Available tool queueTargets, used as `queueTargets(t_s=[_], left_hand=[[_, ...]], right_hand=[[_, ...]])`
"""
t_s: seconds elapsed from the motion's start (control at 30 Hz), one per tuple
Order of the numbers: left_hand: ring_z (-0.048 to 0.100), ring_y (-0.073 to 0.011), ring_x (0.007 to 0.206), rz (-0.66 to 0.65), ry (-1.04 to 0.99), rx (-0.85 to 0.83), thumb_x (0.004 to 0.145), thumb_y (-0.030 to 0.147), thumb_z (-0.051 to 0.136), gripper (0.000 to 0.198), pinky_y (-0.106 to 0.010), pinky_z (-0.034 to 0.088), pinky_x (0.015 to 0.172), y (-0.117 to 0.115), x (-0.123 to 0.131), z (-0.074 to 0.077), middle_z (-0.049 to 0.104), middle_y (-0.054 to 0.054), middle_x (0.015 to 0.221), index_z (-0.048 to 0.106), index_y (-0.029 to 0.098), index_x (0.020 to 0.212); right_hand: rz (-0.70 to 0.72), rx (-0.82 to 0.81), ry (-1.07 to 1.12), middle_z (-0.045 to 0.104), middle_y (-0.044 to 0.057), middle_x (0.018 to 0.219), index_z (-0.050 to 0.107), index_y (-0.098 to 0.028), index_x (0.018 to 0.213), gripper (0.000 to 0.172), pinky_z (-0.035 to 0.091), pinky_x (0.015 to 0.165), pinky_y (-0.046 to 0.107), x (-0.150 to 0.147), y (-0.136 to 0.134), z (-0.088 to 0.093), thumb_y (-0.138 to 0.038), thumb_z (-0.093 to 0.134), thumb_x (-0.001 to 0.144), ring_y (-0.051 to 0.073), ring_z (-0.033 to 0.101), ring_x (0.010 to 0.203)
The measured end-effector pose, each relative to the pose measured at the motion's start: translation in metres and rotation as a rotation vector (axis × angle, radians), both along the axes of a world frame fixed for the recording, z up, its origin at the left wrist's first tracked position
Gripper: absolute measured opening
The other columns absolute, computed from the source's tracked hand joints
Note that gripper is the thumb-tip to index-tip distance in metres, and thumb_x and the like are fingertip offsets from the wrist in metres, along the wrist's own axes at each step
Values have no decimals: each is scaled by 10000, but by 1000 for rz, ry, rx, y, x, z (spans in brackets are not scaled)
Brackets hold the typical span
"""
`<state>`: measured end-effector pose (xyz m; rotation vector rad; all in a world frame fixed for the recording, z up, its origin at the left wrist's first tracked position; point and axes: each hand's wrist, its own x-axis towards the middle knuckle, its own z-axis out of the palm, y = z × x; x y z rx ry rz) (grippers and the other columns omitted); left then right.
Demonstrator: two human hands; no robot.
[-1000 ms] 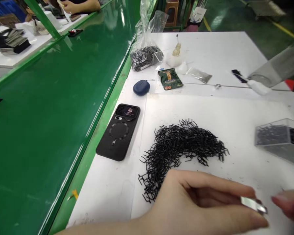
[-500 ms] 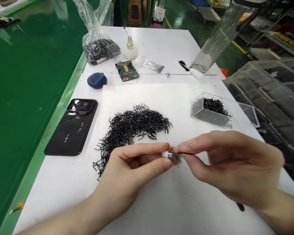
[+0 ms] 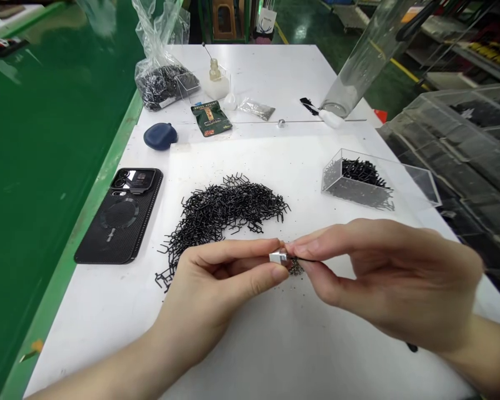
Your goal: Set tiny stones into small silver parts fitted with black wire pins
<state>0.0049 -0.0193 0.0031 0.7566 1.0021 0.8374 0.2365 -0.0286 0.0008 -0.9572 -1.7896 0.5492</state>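
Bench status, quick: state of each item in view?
Left hand: fingers pinching small silver metal block
Right hand: fingers pinching thin black wire at the block
Black wire pieces: loose, in a curved heap
Clear plastic box: holding more wire pieces
Phone in black case: lying flat, back up
Blue rounded case: shut
Plastic bag: holding dark pieces, top loose

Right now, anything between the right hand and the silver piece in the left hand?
Nothing visible. The right hand, pinching a thin black wire, is right up against the silver piece held in the left hand. The dark specks lie just beyond it on the sheet, not between.
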Motion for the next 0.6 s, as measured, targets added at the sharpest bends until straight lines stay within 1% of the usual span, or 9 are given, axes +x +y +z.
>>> queueTargets(t_s=[0.07, 0.17, 0.3, 0.4, 0.5, 0.6], left_hand=[[804, -85, 756, 2, -1, 2, 731, 383, 1220, 277, -89, 635, 753, 0, 1, 0, 926, 8, 823, 1022, 402, 924], [826, -90, 786, 7, -15, 0, 722, 372, 1224, 294, -93, 653, 784, 0, 1, -1, 949, 5, 876, 1022, 409, 932], [824, -86, 780, 7, -23, 4, 735, 359, 1218, 277, -86, 650, 781, -1, 1, -3, 931, 13, 837, 1022, 401, 926], [828, -89, 772, 12, -35, -7, 728, 340, 1217, 279, -88, 655, 777, -1, 1, -3, 922, 14, 814, 1022, 396, 919], [848, -98, 787, 14, -47, -21, 714, 298, 1216, 296, -91, 669, 798, -1, 1, -2, 934, 9, 829, 1022, 386, 920], [872, -110, 828, 17, -56, -32, 703, 256, 1213, 306, -96, 686, 842, -1, 0, -2, 954, 1, 869, 1021, 370, 912]], right_hand=[[-3, 1, -11, 970, -65, 1054, 842, -340, 1152, 368, 821, 817, 248, 0, 1, 1, -17, 876, 979, 180, 950, 856], [-17, 6, -24, 970, -66, 1045, 852, -347, 1142, 360, 825, 779, 262, 0, 1, 2, -25, 874, 983, 184, 946, 827], [-31, 7, -19, 970, -65, 1037, 873, -347, 1133, 352, 817, 771, 243, -1, 0, 2, -30, 877, 980, 177, 941, 804], [-45, 19, -59, 971, -57, 1036, 886, -347, 1120, 343, 813, 759, 238, -2, -1, 2, -34, 881, 980, 184, 940, 791], [-56, 24, -96, 969, -58, 1022, 883, -347, 1097, 328, 810, 748, 238, -1, -2, 2, -38, 876, 986, 178, 929, 756], [-53, 30, -111, 967, -65, 1012, 868, -332, 1083, 317, 793, 760, 201, 0, -2, 4, -28, 858, 995, 146, 911, 734]])
